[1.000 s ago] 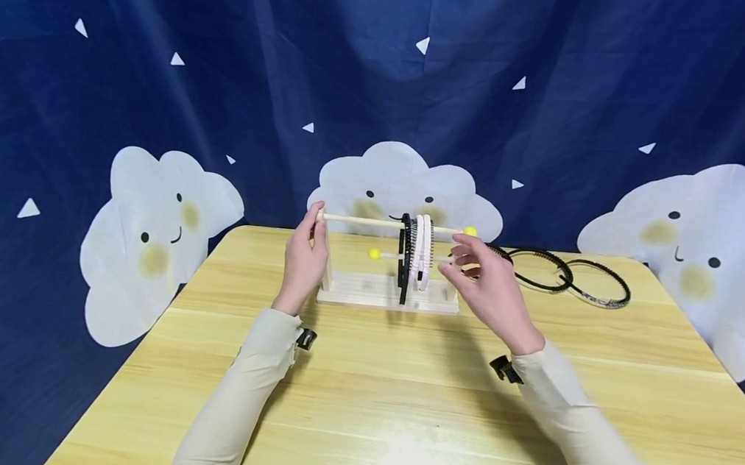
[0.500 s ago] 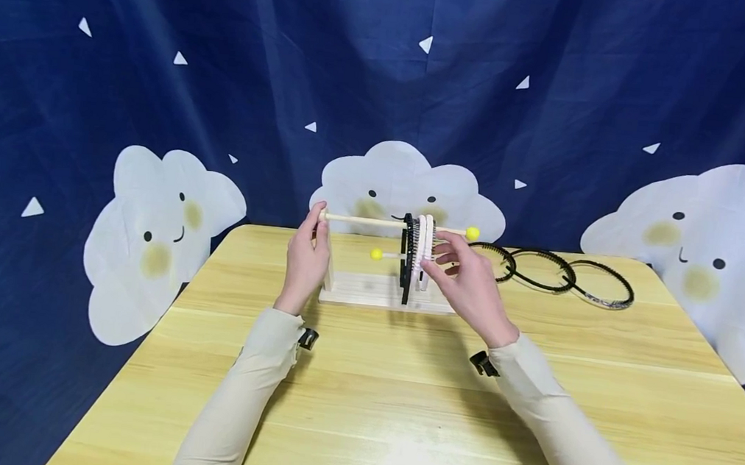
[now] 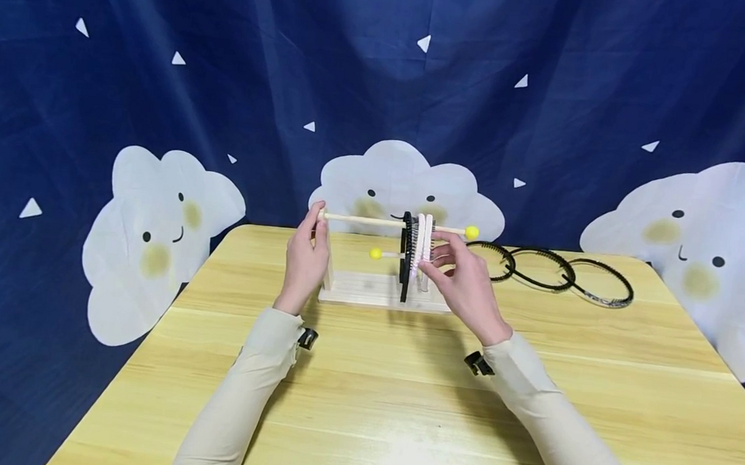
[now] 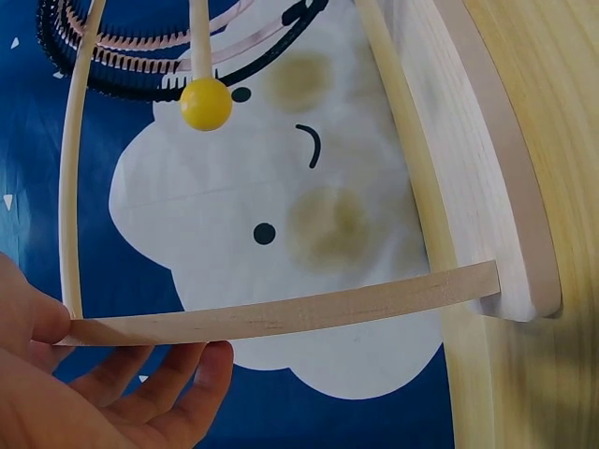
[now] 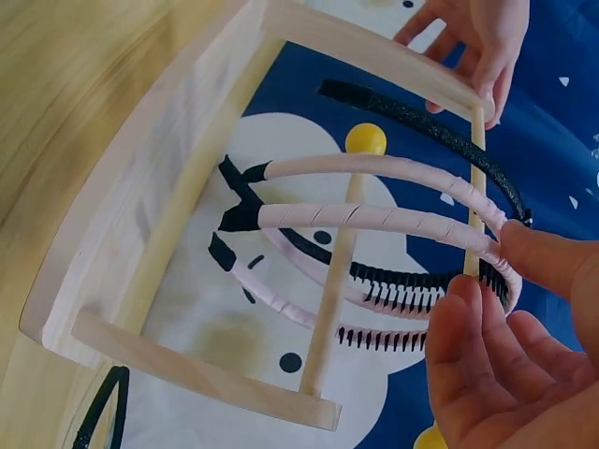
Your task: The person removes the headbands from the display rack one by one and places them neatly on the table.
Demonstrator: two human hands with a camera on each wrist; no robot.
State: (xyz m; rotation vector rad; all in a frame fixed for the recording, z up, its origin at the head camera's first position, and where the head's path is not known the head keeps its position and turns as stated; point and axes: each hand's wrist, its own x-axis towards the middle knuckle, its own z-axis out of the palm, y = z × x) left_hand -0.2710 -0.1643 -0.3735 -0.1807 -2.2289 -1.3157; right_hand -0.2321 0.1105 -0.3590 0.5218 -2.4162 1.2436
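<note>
A pale wooden rack point(image 3: 357, 288) with two rods stands on the table; its upper rod ends in a yellow ball point(image 3: 471, 232), its lower rod in another yellow ball point(image 4: 206, 104). My left hand point(image 3: 305, 263) grips the top of the rack's left upright point(image 4: 271, 318), thumb at its end and fingers behind. Toward the right of the upper rod hang a black toothed headband point(image 3: 406, 265) and two pale pink headbands point(image 5: 374, 217). My right hand point(image 3: 470, 289) pinches the pink headbands near the rod, thumb against their outer side. Its fingertips are partly hidden in the head view.
Several black headbands point(image 3: 543, 288) lie in an overlapping row on the wooden table point(image 3: 358, 394), right of the rack. Behind the table hangs a dark blue cloth point(image 3: 387, 64) with white clouds and small triangles.
My right hand has moved left from near the rod's right end to the pink headbands and now pinches them. The left hand keeps its grip on the rack.
</note>
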